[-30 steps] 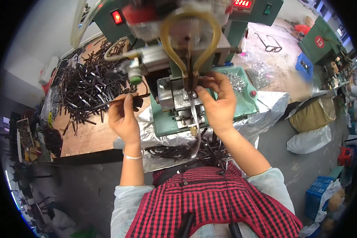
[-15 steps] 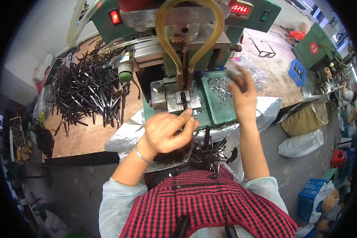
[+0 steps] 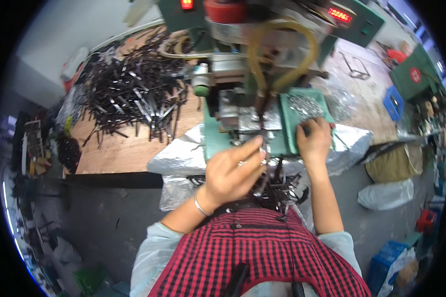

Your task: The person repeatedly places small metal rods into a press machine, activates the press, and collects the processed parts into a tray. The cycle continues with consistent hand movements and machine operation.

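The thumb and forefinger of my left hand are closed on a slim dark strip, like an eyeglass temple, just below the machine's metal fixture. Motion blur softens the strip's outline. My right hand rests at the near right part of a green tray, fingers bent down and drawn together. Whatever lies between those fingertips cannot be made out. Small silvery metal pieces are heaped in the tray's far part. More dark strips lie below the machine, close to my apron.
A big pile of dark strips covers the table on the left. The green machine's yellowish hose loop hangs above the fixture. Eyeglass frames and a blue bin stand at the right. Silver foil sheeting drapes the table edge.
My right hand has come down onto the tray, its fingers drawing together. My left hand has drawn slightly back from the fixture. The whole view has shifted, so the scene sits further right.
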`<state>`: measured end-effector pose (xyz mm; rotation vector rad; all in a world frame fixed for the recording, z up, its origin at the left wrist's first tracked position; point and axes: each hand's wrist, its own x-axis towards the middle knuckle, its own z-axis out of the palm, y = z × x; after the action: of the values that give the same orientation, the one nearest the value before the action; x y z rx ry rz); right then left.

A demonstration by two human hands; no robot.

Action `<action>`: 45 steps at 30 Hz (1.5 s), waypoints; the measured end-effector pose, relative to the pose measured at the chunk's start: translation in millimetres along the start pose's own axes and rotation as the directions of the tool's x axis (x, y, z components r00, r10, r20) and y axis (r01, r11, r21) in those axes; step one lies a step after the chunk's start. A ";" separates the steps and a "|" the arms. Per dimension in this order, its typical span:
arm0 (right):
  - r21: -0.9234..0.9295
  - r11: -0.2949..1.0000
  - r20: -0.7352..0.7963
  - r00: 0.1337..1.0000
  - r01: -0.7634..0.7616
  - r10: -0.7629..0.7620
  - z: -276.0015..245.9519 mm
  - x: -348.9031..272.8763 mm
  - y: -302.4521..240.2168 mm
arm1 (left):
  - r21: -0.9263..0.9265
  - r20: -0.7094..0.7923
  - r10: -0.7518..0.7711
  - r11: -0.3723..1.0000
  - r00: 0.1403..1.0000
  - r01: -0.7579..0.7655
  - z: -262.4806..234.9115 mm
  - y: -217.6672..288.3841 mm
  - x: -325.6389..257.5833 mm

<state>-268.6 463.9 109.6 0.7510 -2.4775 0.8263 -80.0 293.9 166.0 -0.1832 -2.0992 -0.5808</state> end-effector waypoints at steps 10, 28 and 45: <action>0.456 0.883 -0.066 0.985 -0.115 0.162 -10.4 7.4 -16.0 | 0.671 -0.081 -0.311 0.686 0.947 0.283 -83.9 -141.0 11.2; 0.147 0.988 -0.189 0.980 -0.036 0.064 -44.2 -52.8 45.5 | 0.088 -0.104 -0.740 0.659 0.664 0.747 -93.2 -182.7 -43.0; 0.903 0.403 0.069 0.976 -0.148 0.206 -3.0 20.8 -105.4 | -0.370 -0.215 -0.728 0.678 0.651 0.636 -37.1 -114.3 -20.6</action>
<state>-220.0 387.1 166.9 0.7327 -1.8871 2.3400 -79.8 177.9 128.2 0.5830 -1.6793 -1.2583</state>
